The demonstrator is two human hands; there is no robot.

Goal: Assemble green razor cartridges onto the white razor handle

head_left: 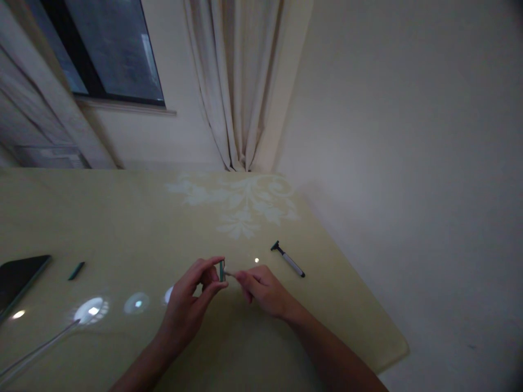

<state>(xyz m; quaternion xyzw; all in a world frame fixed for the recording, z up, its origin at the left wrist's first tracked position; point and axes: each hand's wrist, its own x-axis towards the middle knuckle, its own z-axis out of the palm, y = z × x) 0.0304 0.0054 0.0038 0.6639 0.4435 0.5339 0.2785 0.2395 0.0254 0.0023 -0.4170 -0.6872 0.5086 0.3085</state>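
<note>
Between the thumb and fingertips of my left hand (pixel 190 296), a small green and dark razor cartridge (pixel 222 270) is held upright by its two ends. My right hand (pixel 263 288) pinches a thin pale stick that looks like a cotton swab (pixel 230 274); its whitish tip meets the right side of the cartridge. Most of the stick is hidden in my fingers. Just beyond my right hand lies a razor (pixel 290 261) with a grey handle and a dark head, flat on the table.
The pale yellow-green table (pixel 134 218) has its right edge beside a bare wall. At left lie a small dark green piece (pixel 76 270), a black flat device (pixel 22 277) and a white cable (pixel 41 348). Curtains (pixel 241 81) and a window (pixel 114 49) stand behind.
</note>
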